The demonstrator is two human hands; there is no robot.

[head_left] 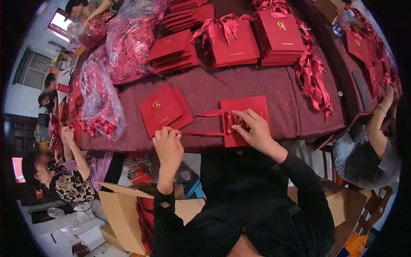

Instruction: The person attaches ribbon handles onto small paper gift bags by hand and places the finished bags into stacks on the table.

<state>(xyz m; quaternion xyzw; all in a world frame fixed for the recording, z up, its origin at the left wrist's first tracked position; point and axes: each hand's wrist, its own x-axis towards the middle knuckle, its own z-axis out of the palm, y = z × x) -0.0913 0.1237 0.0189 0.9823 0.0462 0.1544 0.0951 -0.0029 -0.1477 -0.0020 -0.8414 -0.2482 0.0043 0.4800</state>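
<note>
A red card-like bag [257, 105] with gold print lies flat near the table's front edge. A red satin ribbon [201, 133] runs from it toward the left, one strand stretched to my left hand [168, 145], whose closed fingers pinch its end. On top of the bag, my right hand [259, 130] has its fingers bent around a ribbon loop [229, 122] and partly covers the gold print. The exact grip under those fingers is partly hidden. Left of this bag, two overlapping red bags [160, 109] lie close to my left hand.
Stacked red bags [280, 38] and loose ribbons [314, 81] lie at the back. Clear plastic sacks of ribbon [100, 92] stand at left. Other people work at both sides, one person's arm [381, 122] at right. Open cardboard boxes [122, 218] are below the table.
</note>
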